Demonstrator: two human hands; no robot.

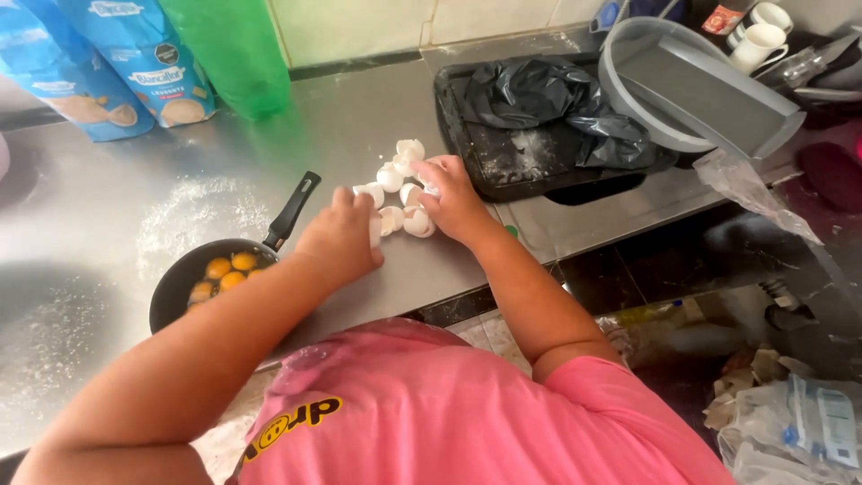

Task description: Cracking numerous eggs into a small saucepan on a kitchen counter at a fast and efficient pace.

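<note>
Nearest, a black frying pan [193, 274] with egg yolks [224, 269] on the steel desk [108, 216]. Left hand [339, 238], fingers curled, and right hand [453, 199], fingers bent, both touch the white eggshells [400, 184] heaped mid-desk. Beyond: black tray [503, 162] holding a crumpled black bag [548, 103]; blue flour bags [108, 63] at the wall.

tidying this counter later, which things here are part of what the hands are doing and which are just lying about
In hand:
left hand
right hand
broken eggshells
black frying pan holding egg yolks

Lying about:
blue flour bags
green bag
black baking tray with black plastic bag
grey tub
white cups
</note>
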